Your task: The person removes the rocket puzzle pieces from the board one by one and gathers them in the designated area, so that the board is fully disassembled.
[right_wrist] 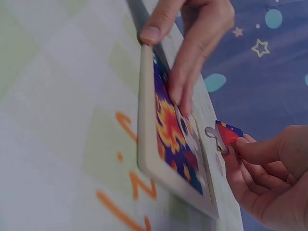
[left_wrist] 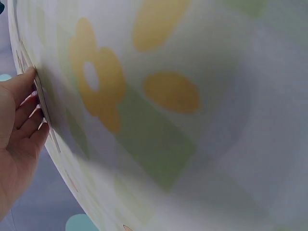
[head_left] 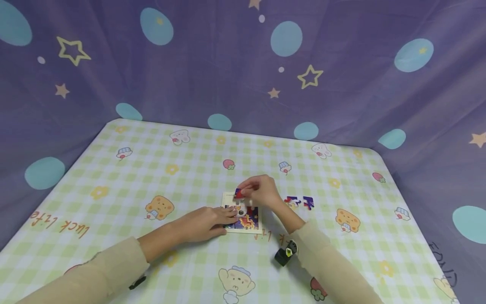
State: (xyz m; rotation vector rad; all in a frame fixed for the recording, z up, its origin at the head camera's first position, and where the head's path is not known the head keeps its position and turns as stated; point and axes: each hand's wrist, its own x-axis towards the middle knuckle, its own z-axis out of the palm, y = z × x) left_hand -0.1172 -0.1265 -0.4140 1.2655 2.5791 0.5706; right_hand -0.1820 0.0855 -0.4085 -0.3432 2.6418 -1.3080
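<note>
A small jigsaw puzzle tray (head_left: 260,223) with a pale rim lies on the table, partly filled with a colourful picture. My left hand (head_left: 206,221) rests on its left side. In the right wrist view, the left thumb touches the tray rim (right_wrist: 146,106) while the straight fingers press on the picture. Between thumb and fingertips my right hand (head_left: 263,192) pinches a red and blue puzzle piece (head_left: 238,194) over the tray's far edge. That puzzle piece (right_wrist: 227,134) is tilted up, its grey rounded tab showing in the right wrist view.
Two loose puzzle pieces, one partly white (head_left: 292,201) and one mostly blue (head_left: 309,202), lie right of the tray. A checked cloth (head_left: 197,164) covers the table. A purple curtain (head_left: 228,63) hangs behind it. A black device (head_left: 282,255) sits by the right sleeve.
</note>
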